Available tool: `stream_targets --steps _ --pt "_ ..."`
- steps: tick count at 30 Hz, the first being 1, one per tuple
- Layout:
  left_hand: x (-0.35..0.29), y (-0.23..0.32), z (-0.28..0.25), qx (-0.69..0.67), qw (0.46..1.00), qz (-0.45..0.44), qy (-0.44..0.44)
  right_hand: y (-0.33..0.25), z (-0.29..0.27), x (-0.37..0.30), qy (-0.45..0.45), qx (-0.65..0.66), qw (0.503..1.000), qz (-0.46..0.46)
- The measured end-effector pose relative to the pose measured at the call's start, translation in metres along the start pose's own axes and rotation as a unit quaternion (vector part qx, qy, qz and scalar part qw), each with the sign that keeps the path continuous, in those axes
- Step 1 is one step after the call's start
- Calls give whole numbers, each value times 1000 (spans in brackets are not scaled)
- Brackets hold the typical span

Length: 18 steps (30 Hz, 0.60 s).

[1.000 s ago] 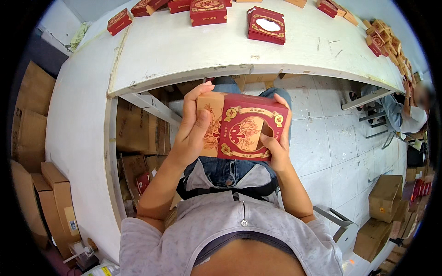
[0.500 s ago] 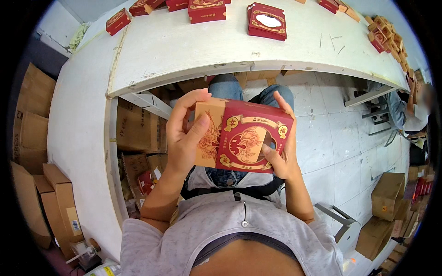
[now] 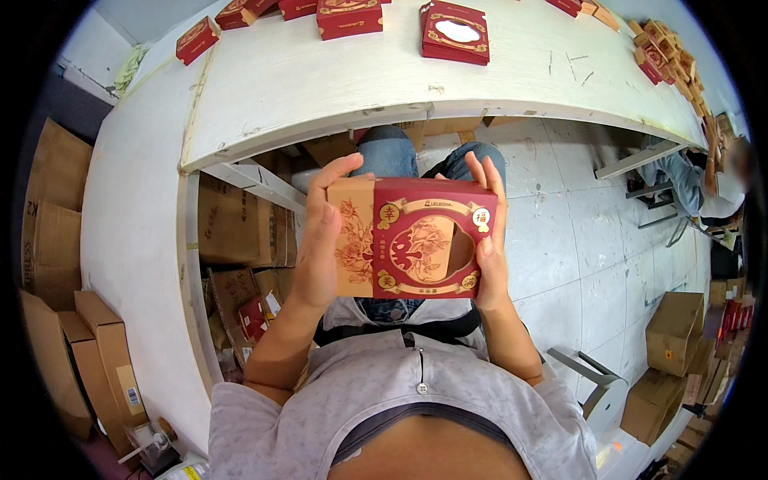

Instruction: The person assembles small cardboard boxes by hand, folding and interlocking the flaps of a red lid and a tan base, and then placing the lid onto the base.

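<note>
Above my lap I hold a paper gift box in both hands. Its orange inner box (image 3: 352,240) with red flower print is partly inside a red cardboard sleeve (image 3: 392,248) with gold trim. The orange part sticks out at the left end. Through the sleeve's round window some of the orange print shows, with a dark gap at its right. My left hand (image 3: 317,252) grips the orange end, fingers behind the top edge. My right hand (image 3: 491,260) grips the sleeve's right end, its thumb on the front edge and fingers at the back.
On the white table (image 3: 320,88) ahead lie a stack of flat red sleeves (image 3: 456,50), several red boxes (image 3: 350,22) and a heap of orange boxes (image 3: 668,52). Cardboard cartons (image 3: 54,208) stand at the left, more cartons (image 3: 674,332) at the right. Another person (image 3: 724,180) sits far right.
The box has become more level and shifted slightly left. The orange part sticks out a little less. My right thumb has moved from the window to the sleeve's right edge.
</note>
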<state>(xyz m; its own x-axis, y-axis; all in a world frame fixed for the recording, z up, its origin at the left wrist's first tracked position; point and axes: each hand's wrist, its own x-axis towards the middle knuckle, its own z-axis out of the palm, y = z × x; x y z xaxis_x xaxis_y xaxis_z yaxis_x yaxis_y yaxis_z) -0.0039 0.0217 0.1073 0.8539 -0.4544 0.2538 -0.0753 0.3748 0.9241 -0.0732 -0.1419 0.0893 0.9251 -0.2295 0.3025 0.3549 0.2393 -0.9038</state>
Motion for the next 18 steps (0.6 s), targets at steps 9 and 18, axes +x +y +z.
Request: stream_targets --steps 9,18 --pt "1 -19 14 78 995 21 -57 -3 6 -6 7 -49 999 -13" --pt "0 -16 15 135 986 38 -92 -12 4 -5 1 2 1000 16"
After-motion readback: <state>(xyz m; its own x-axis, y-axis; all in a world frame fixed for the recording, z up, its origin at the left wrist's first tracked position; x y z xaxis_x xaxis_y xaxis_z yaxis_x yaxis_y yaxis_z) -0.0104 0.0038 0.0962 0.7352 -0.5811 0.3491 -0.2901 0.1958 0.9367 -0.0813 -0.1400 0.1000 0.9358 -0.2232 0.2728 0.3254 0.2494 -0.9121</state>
